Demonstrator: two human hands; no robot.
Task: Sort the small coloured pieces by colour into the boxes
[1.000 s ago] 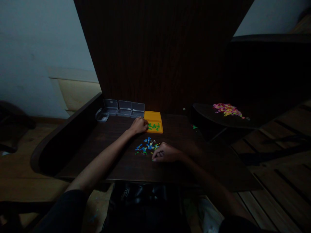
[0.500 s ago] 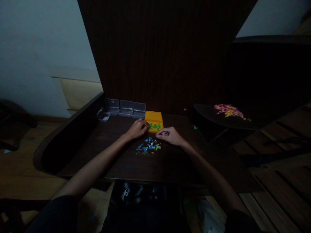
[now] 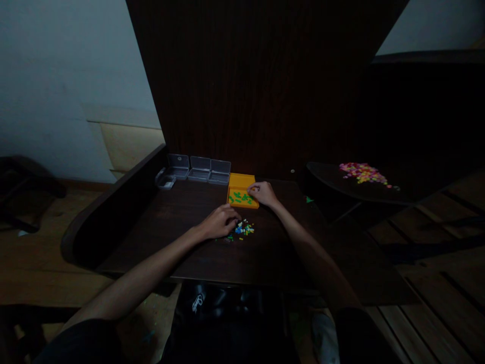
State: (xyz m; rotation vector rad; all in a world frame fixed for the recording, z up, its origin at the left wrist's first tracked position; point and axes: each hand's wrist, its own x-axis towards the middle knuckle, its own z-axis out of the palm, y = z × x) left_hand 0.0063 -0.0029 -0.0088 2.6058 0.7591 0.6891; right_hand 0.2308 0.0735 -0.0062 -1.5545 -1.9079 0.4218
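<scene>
My left hand (image 3: pixel 220 222) is at the left side of a loose pile of small bricks (image 3: pixel 244 228) in blue, white, yellow and green. Its fingers are bent down onto the pile; whether a piece is between them is hidden. Behind the pile stands an open yellow box (image 3: pixel 244 205) with several green pieces (image 3: pixel 237 196) scattered in its near half. Over the box's right side is my right hand (image 3: pixel 264 193), thumb and fingertips brought together in a pinch. Anything in that pinch is too small to make out.
Clear plastic boxes (image 3: pixel 199 175) with raised lids line the back left of the dark desk (image 3: pixel 170 212), beside a smaller clear container (image 3: pixel 165 181). On a side shelf (image 3: pixel 322 177) at the right lies a heap of pink and yellow pieces (image 3: pixel 364 173). A raised side panel (image 3: pixel 113 197) bounds the left.
My left hand has come back from the yellow box to the brick pile. My right hand has moved forward from near the pile to over the box's right side.
</scene>
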